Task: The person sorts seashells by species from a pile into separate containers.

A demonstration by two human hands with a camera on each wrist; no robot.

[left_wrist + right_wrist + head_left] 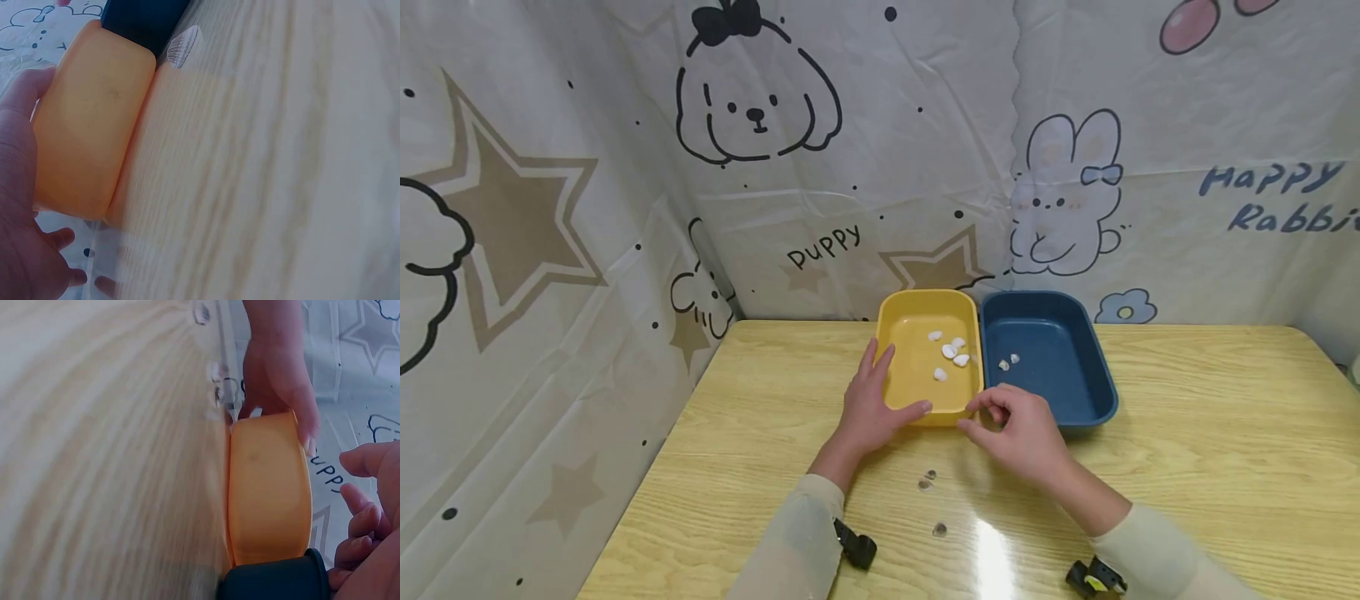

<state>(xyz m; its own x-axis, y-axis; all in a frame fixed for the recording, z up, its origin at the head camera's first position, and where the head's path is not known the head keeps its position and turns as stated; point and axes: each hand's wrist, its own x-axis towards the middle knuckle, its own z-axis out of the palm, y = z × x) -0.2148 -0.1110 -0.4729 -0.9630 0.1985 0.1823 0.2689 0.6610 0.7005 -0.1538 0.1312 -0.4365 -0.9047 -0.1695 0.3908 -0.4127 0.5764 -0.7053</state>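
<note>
The head view faces forward and down; nearer, sideways-tilted wrist views share the yellow tray point(94, 125).

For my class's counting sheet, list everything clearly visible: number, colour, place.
Yellow tray: 1, yellow, on table
Blue tray: 1, blue, right of yellow
White pieces: 5, white, in yellow tray
Small pieces: 2, pale, in blue tray
Loose pieces: at least 3, greyish, on table
Table: 1, light wood, beneath
Printed sheeting: count unclear, whitish, behind and left
Wrist devices: 2, black, wrists
Sleeves: 2, cream, forearms
Left hand: 1, bare, yellow tray's left side
Right hand: 1, bare, trays' near junction
</note>
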